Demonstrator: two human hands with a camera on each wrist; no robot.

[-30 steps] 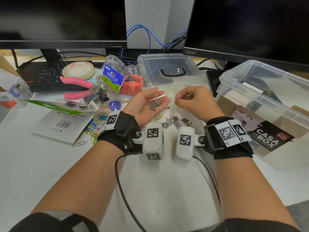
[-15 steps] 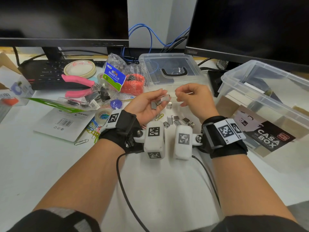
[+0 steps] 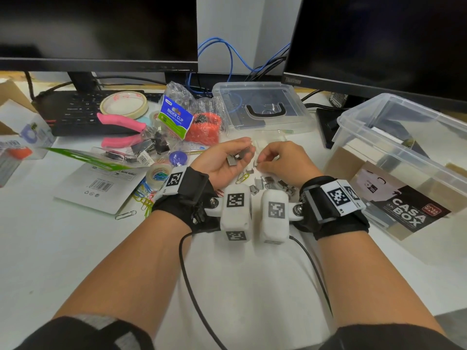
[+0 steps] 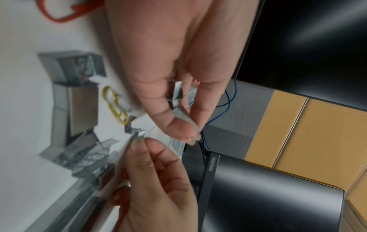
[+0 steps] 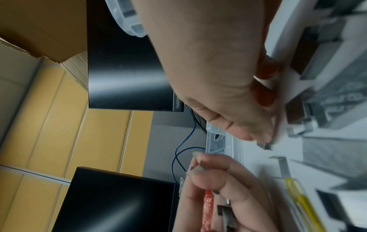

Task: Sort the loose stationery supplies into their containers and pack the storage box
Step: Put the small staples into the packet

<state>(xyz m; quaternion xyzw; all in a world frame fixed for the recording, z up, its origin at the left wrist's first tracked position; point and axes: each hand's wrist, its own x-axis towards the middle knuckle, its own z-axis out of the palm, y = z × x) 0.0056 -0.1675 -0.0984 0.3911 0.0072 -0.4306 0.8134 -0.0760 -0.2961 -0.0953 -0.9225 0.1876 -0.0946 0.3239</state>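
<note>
Staples point(image 3: 271, 181) lie scattered as short grey strips on the white surface point(image 3: 75, 248), just in front of both hands and between the wrists, beside a yellow paperclip point(image 3: 243, 177). The left hand point(image 3: 225, 161) is turned palm up, fingers loosely cupped, and a few strips point(image 3: 236, 157) rest in the palm; it seems to serve as a collecting tray, which would explain why it stays low and close to the pile. The right hand point(image 3: 280, 160) is clenched into a fine pinch, thumb against fingertip, with a thin strip point(image 3: 255, 164) at its tips just above the surface, probably being lifted for transfer to the left palm.

Farther out, a clear lid point(image 3: 262, 107) with a black handle lies flat behind the hands, and the open storage box point(image 3: 404, 157) stands to the right, near enough for packing. Binder clips, tape rolls, pink pliers and coloured paperclips are strewn to the left.

Only the head view gives that layout. The left wrist view shows what it cannot: the left thumb point(image 4: 174, 122) presses a metal strip against a finger, so that grip is grasping rather than merely cradling, and the right fingertips point(image 4: 143, 144) meet on a strip end. The right wrist view adds that the right thumb tip sits almost on the surface by a loose staple point(image 5: 265, 146); both close views are blurred.
</note>
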